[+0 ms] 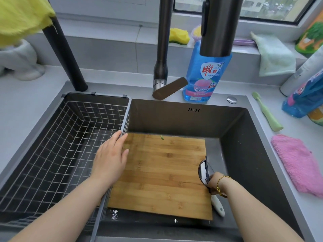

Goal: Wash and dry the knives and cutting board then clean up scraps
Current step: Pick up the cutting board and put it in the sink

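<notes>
Washing looks barely begun: the cutting board [162, 173] lies in the sink [174, 117], left hand [110, 158] open and flat at its left edge, right hand [215, 180] gripping the knives [204, 170] at its right edge, so the next move probably calls for water.

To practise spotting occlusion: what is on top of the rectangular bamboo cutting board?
A small green scrap near the far edge of the bamboo cutting board; the left hand covers its left edge, hiding anything beneath.
</notes>
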Available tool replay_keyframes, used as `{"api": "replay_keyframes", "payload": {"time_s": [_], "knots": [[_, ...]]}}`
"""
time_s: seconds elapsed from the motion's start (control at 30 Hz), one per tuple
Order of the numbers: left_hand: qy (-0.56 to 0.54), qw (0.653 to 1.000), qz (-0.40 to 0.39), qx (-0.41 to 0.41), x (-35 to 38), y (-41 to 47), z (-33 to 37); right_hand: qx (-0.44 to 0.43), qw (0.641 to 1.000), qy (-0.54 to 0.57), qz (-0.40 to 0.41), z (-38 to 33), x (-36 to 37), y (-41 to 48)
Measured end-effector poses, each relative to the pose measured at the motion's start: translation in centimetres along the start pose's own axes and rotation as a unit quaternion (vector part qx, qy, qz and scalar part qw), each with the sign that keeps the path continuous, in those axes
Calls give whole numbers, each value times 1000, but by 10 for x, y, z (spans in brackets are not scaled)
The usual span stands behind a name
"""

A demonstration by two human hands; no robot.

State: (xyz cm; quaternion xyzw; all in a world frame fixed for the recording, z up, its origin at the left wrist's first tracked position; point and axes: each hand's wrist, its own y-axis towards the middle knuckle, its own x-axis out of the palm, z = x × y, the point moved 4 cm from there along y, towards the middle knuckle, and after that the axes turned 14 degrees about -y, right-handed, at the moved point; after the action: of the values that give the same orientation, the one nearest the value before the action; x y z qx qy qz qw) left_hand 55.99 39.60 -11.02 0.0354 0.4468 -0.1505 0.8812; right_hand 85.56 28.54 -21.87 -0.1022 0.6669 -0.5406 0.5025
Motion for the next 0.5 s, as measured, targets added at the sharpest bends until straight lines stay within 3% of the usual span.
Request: {"api": "replay_keyframes", "payload": {"time_s": [0.1, 0.23, 0.33, 0.5], "knots": [[0, 1000, 2, 0, 0, 0, 0, -3, 999, -16, 31, -1, -6, -3], [-2, 1000, 3, 3, -1, 0, 0, -46, 984, 95, 142, -12, -46, -15], [-4, 1000, 3, 4, -1, -1, 1, -122, 943, 164, 264, -30, -97, -46], [-6, 1000, -10, 7, -4, -2, 4, -233, 855, 235, 400, -71, -174, -115]]}}
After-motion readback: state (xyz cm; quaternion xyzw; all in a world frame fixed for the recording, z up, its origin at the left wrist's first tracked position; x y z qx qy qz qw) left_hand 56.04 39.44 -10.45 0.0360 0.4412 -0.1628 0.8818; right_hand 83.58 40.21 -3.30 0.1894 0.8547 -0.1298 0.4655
